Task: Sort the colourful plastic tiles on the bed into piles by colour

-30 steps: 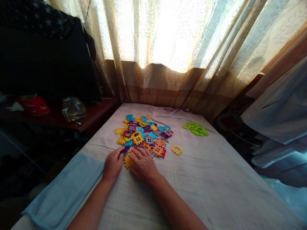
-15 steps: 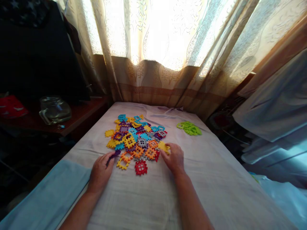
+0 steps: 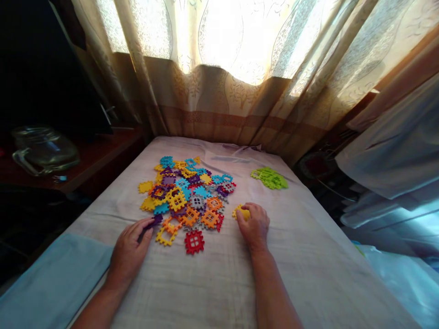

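My left hand (image 3: 128, 249) is at the near left of a mixed pile of notched plastic building tiles (image 3: 183, 187). Its thumb and fingers are closed on a purple tile (image 3: 156, 221) at the pile's edge. To the right of the pile, my right hand (image 3: 254, 224) grips a yellow tile (image 3: 241, 212), low over the sheet and apart from the other pieces. A red window-shaped tile (image 3: 194, 242) lies nearest to me, between the two hands. Orange window tiles (image 3: 210, 218) rest just behind it.
Beyond my right hand lies a separate heap of green tiles (image 3: 270, 177). A pale sheet (image 3: 206, 288) covers the surface, with a folded blue cloth (image 3: 58, 278) at the left. A glass jug (image 3: 44, 151) stands on a dark side table. Curtains (image 3: 212, 100) hang behind.
My right hand has drawn the yellow tile rightward, away from the pile's edge. My left hand stays by the purple tile. The view has shifted a little.
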